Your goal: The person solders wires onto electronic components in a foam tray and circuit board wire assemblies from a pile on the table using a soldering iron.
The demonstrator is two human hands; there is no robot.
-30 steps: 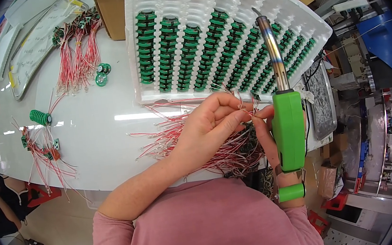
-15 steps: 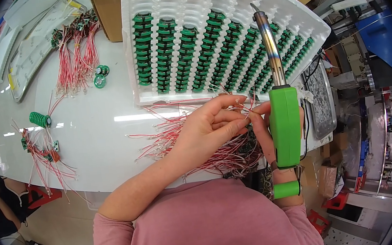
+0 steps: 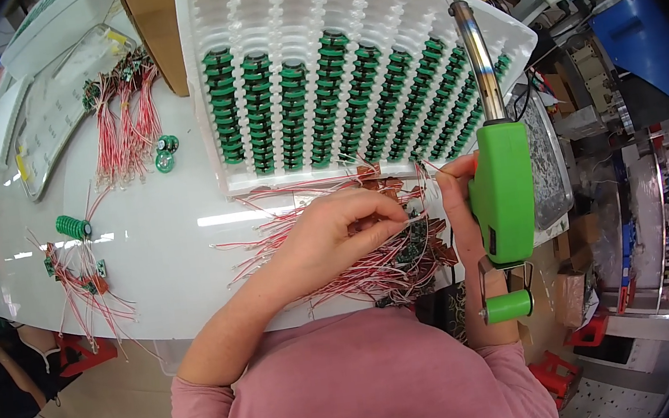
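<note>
My left hand (image 3: 352,222) is closed, pinching the tip of a thin white wire (image 3: 414,219) between thumb and forefinger. My right hand (image 3: 454,189) has its thumb and forefinger together on a thin red wire (image 3: 428,165); the rest of it is hidden. In front of it stands a green soldering gun (image 3: 506,189), its metal barrel pointing up, with a green spool (image 3: 507,306) below. Whether the right hand touches the gun I cannot tell. Beneath both hands lies a bundle of red and white wires (image 3: 350,277) with small green circuit boards (image 3: 416,241).
A white foam tray (image 3: 222,160) holds rows of round green parts. More wired boards (image 3: 126,117), loose green discs (image 3: 166,154) and a green coil-like stack (image 3: 72,227) lie to the left. A cardboard box (image 3: 154,39) stands behind. Another person's arm (image 3: 14,365) shows far left.
My hands have moved apart from where they met over the wires. The left is slightly lower, the right a little higher. The view has shifted, so the tray appears further left.
</note>
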